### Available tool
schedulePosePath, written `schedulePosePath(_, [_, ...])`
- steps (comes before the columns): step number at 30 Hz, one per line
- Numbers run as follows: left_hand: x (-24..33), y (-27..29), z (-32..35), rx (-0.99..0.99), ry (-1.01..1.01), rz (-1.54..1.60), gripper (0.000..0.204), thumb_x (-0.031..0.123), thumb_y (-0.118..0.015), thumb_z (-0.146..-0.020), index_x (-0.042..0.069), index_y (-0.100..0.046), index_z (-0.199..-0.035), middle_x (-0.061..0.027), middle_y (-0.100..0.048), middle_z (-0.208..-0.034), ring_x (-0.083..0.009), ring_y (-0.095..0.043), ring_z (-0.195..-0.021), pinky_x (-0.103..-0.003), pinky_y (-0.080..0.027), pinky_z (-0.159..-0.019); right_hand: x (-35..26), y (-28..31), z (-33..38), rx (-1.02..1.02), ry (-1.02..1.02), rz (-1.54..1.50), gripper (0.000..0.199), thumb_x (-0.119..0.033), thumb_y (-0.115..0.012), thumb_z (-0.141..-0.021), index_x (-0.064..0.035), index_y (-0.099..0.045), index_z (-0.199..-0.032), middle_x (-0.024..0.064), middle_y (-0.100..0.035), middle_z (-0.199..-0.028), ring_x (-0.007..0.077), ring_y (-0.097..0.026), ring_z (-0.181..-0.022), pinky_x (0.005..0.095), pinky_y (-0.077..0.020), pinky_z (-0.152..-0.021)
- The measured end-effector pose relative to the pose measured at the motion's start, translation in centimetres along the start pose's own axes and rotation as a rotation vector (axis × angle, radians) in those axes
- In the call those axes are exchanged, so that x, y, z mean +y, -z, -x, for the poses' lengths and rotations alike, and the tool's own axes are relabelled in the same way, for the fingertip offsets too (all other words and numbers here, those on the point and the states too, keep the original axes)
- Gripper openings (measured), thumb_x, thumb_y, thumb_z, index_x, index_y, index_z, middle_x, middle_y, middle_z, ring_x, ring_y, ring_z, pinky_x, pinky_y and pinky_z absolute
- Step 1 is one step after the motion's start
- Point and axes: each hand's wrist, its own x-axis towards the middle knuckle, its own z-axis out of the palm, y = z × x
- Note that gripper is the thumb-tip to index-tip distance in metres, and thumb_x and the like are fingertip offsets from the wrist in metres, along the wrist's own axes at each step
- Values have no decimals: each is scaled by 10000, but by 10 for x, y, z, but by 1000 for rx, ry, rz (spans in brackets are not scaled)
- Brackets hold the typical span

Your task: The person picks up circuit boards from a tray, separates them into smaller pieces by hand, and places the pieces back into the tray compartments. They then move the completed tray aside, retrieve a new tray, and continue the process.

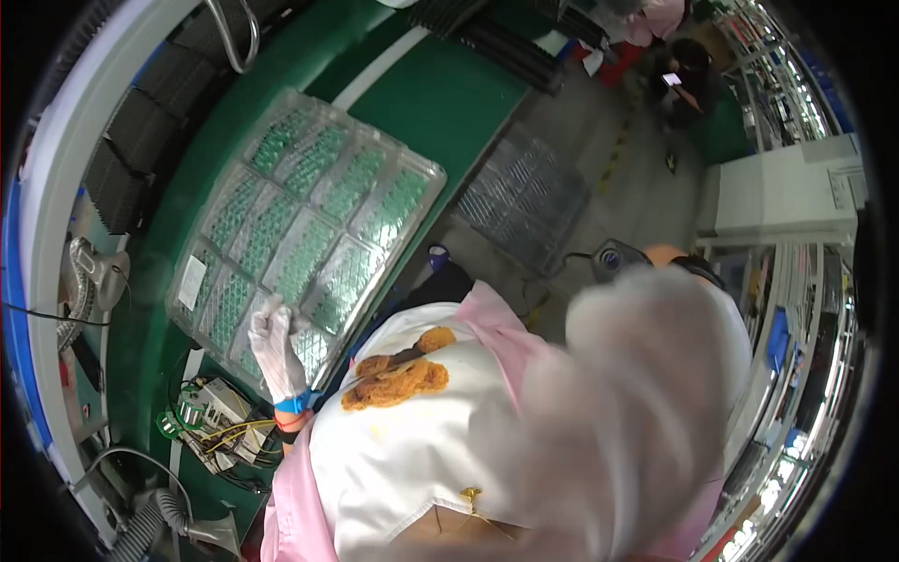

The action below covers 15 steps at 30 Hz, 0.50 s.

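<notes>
Green matting covered the workbench (449, 103), crossed by a pale stripe and bent into a curve by the lens, with a grey concrete floor beyond it and metal shelving along the far right. On the bench lay a clear plastic blister tray (304, 234), moulded into rectangular compartments, each packed with rows of small green parts under a glossy, ribbed cover; a white label sat on its near left corner. A second tray of the same ribbed clear plastic (529, 201) lay past the bench edge, lower and to the right. Bundled yellow and white wires and green connectors (215, 417) crowded the near left end of the bench, beside a grey corrugated hose (154, 520). The left hand (278, 345), in a thin white fabric glove with a blue band at the wrist, rested on the near edge of the blister tray, fingers loosely curled and partly apart, touching the cover rather than clamping it. The right hand (627, 412), also in a white glove, filled the right of the view close to the camera, badly blurred; whether it was spread or closed, or held anything, could not be told. Below lay a white and pink smock with a brown bear patch (398, 375).
</notes>
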Motion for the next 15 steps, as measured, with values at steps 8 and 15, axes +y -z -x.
schedulePosePath(8, [22, -40, 6, 150, -97, -149, 323, 293, -538, -898, 25, -575, -1075, -67, -526, -855, -142, -526, -701, -284, -454, -659, 324, -63, -18, 363, -711, -46, 613, -287, -611, -853, -123, -321, -1367, 259, -605, -1013, 409, -611, -723, 456, -491, -675])
schedulePosePath(15, [28, -90, 16, 331, -29, -188, 291, 228, -569, -884, -6, -564, -1056, -72, -560, -795, -138, -546, -662, -266, -460, -618, 505, -142, -102, 960, -1398, -1016, 826, -155, -722, -778, -160, -220, -1433, 194, -595, -1083, 326, -617, -808, 387, -504, -552])
